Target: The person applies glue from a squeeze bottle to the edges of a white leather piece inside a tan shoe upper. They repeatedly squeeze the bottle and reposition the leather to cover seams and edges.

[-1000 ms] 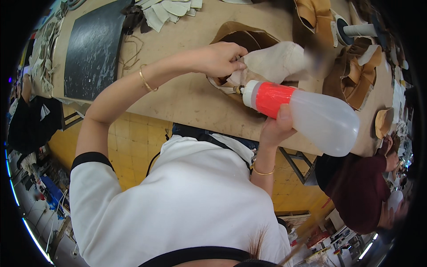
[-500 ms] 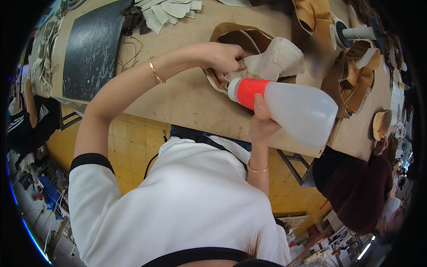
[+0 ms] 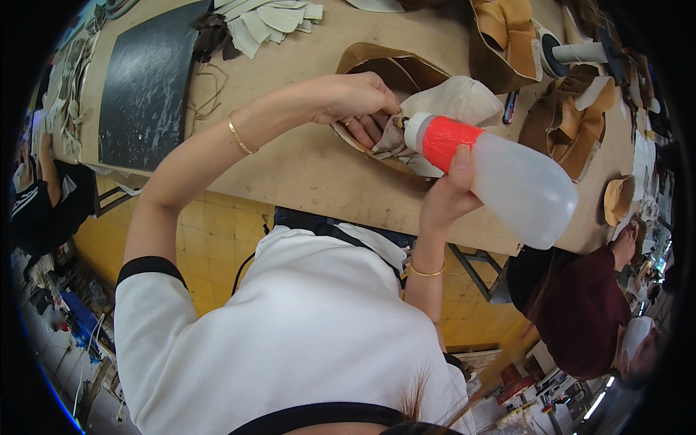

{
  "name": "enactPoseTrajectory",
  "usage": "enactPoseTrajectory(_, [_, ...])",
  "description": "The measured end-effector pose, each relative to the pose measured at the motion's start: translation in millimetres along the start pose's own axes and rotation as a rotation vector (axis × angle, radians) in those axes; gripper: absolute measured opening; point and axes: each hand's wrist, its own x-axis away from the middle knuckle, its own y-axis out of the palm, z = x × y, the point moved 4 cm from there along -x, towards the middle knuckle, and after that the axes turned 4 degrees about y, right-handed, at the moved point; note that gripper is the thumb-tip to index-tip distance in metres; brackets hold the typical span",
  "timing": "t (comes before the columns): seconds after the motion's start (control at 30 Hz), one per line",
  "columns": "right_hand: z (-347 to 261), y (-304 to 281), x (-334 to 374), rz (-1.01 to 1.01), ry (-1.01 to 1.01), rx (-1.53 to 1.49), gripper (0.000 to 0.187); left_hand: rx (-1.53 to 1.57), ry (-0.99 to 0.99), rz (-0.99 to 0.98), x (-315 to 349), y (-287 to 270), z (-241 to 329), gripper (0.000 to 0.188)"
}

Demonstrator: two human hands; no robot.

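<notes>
The right hand (image 3: 448,196) is wrapped around a cloudy bottle (image 3: 522,185) with a red band (image 3: 442,142), and its tip (image 3: 400,123) points left, close to some pale cloth (image 3: 460,101). The left hand (image 3: 354,101) pinches the edge of that cloth, which pokes out of a brown leather piece (image 3: 413,71) on the table (image 3: 290,177). A black board (image 3: 148,94) lies to the left

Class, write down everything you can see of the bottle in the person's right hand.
The bottle is rounded and cloudy white, plastic by its look, with a red band, a white cap and a small dark nozzle. The right hand grips it near the band, slanting, its nozzle toward the pale cloth, its base toward the picture's lower right. Whether nozzle and cloth touch is unclear.
</notes>
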Motion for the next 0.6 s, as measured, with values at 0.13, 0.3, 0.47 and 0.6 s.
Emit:
enactPoseTrajectory(0.13, [1.3, -1.0, 6.7, -0.085, -0.053, 0.075, 0.042, -0.034, -0.001, -0.027, 1.5, 0.7, 0.2, 0.025])
enactPoseTrajectory(0.3, [-3.6, -3.4, 13.0, -0.112, -0.178, 0.1, 0.042, -0.047, -0.004, -0.046, -1.1, 1.6, -1.0, 0.024])
enactPoseTrajectory(0.47, [0.9, -4.4, 8.4, -0.049, -0.059, -0.014, 0.039, -0.014, 0.017, -0.061, -0.6, 2.4, -0.1, 0.023])
enactPoseTrajectory(0.6, [-1.8, -2.2, 10.6, -0.136, -0.159, 0.041, 0.035, -0.013, -0.01, -0.071, -1.1, 1.6, -1.1, 0.023])
